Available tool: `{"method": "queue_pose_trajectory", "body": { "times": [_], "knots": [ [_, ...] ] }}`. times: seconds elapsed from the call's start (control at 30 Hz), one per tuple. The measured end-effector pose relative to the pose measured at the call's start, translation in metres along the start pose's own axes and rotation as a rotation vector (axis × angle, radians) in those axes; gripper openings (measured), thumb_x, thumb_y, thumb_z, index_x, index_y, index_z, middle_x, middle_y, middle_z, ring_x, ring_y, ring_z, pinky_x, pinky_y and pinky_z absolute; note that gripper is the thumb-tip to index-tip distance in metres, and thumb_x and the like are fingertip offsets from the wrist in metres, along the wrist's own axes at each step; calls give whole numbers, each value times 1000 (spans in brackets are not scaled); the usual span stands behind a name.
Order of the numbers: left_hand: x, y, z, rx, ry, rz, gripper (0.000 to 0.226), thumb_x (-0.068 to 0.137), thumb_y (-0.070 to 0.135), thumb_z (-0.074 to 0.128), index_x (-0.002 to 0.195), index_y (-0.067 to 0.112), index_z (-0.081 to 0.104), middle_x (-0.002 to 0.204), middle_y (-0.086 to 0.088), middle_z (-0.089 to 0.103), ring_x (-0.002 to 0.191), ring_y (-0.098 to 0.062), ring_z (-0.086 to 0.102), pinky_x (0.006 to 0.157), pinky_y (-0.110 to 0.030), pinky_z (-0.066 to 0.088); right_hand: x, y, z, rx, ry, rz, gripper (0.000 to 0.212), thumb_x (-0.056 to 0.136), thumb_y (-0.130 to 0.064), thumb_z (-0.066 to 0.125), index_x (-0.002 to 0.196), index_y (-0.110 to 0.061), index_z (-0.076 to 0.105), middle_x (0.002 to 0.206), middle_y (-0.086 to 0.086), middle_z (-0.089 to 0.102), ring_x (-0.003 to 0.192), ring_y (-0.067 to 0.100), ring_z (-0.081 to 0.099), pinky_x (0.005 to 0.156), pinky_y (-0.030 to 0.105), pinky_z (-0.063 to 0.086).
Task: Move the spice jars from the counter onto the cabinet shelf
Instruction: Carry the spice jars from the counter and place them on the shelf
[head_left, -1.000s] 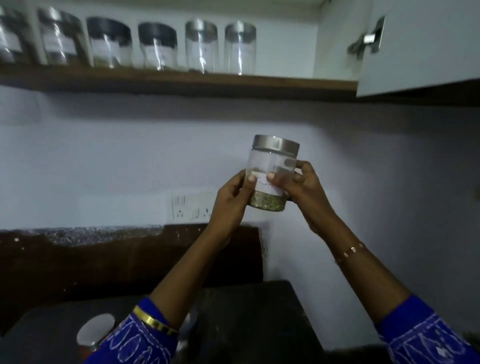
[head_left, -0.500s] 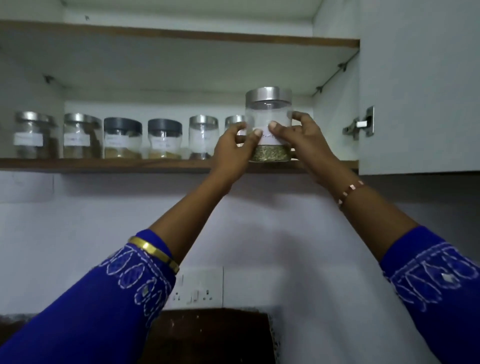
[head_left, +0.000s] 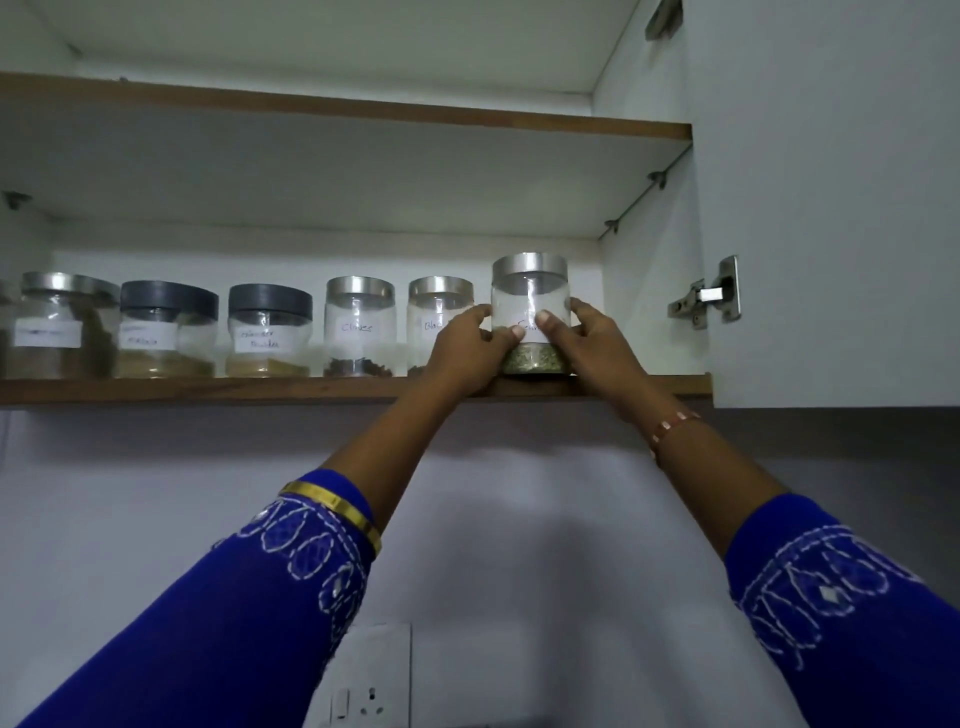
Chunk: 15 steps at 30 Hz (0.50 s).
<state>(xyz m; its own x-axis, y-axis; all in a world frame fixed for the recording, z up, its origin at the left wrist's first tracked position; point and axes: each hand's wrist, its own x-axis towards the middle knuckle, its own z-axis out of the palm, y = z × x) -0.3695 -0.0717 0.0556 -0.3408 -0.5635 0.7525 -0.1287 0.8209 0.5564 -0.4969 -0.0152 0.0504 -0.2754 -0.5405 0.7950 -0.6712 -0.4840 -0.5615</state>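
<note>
an open white wall cabinet with a wooden shelf (head_left: 208, 389). at the shelf's right end the spice jar (head_left: 530, 312) stands upright on the front edge, greenish herbs at its bottom. the left hand (head_left: 467, 348) and right hand (head_left: 597, 345) clasp its sides. five labelled jars (head_left: 359, 325) line up leftward.

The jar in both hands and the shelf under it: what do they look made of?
The jar has a clear, glossy body, glass or hard plastic, since the green spice shows through. Its lid looks like brushed metal, dull silver. The shelf has a brown wood-grain front edge, likely laminated board.
</note>
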Motion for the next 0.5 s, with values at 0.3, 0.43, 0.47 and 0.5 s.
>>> {"method": "queue_pose_trajectory", "body": {
  "times": [0.3,0.43,0.47,0.5],
  "knots": [
    [26,-16,14,225,74,-91,55,78,19,71,127,5,48,122,-14,61,113,-28,58,97,-38,47,29,21,1,-307,50,107,38,90,-33,58,109,-5,44,123,17,56,98,24,52,62,25,36],
    [26,-7,7,353,-74,-113,12,88,11,56,99,10,60,98,-9,61,102,-22,53,73,-24,45,38,22,2,-489,5,149,37,91,-19,55,119,4,54,123,19,59,114,33,55,86,31,43],
    [25,-5,6,368,-102,-113,10,89,10,53,96,8,60,95,-9,57,96,-21,50,68,-24,41,40,22,2,-501,-15,164,33,91,-16,54,116,5,57,120,21,62,111,33,58,85,31,45],
    [25,-4,6,375,-134,-116,18,90,9,50,102,2,61,98,-12,56,93,-21,48,70,-24,40,41,22,2,-505,-32,181,31,90,-13,53,113,6,60,116,22,64,108,34,60,81,30,45]
  ]
}}
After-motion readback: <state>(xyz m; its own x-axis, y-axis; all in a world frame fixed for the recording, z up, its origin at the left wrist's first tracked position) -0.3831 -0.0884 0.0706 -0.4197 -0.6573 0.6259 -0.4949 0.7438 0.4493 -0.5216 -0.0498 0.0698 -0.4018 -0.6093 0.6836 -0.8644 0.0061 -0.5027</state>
